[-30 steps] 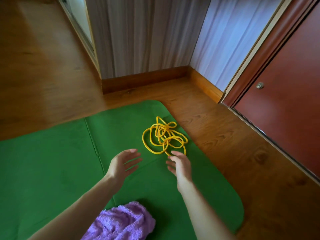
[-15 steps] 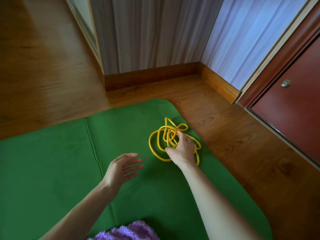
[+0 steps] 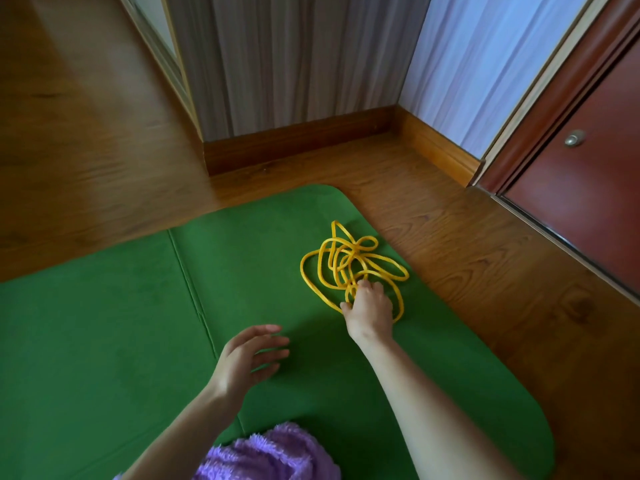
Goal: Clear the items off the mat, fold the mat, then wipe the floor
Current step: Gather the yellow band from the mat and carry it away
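— Where are the hands?
— The right hand reaches forward, arm extended, fingers curled and pinching the rope.
— And the other?
— The left hand hovers lower, fingers spread and relaxed, holding nothing.

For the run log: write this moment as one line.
step: clear mat | right hand: grips yellow rope on green mat | left hand: open, empty | purple cloth: on mat

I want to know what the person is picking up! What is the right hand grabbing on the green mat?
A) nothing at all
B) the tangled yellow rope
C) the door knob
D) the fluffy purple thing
B: the right hand has its fingers curled into the tangled yellow rope on the green mat, while the left hand hovers open nearby and the fluffy purple thing lies untouched.
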The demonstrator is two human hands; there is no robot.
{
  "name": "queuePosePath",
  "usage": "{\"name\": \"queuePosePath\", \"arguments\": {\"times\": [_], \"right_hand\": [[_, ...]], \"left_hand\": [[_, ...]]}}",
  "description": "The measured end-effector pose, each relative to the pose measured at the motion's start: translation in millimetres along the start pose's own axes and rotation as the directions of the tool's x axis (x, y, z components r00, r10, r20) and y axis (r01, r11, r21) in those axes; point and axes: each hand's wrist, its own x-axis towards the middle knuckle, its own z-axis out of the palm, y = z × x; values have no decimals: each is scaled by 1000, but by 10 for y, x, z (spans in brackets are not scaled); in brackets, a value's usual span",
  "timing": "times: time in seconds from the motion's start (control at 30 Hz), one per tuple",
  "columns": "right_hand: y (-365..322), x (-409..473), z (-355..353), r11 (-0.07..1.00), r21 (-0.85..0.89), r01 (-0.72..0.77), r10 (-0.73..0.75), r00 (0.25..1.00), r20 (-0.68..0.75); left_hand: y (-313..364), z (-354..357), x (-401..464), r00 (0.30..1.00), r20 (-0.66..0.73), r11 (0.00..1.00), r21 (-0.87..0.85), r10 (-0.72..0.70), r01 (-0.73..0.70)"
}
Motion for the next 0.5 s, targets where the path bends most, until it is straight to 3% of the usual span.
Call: {"name": "queuePosePath", "arguments": {"times": [0.2, 0.5], "right_hand": [[105, -238, -86, 981, 192, 31, -32, 999, 3], [113, -785, -537, 817, 557, 146, -166, 986, -14]], "left_hand": [[-93, -53, -169, 1000, -23, 1000, 28, -4, 5], [215, -76, -557, 989, 25, 981, 118, 149, -151]]}}
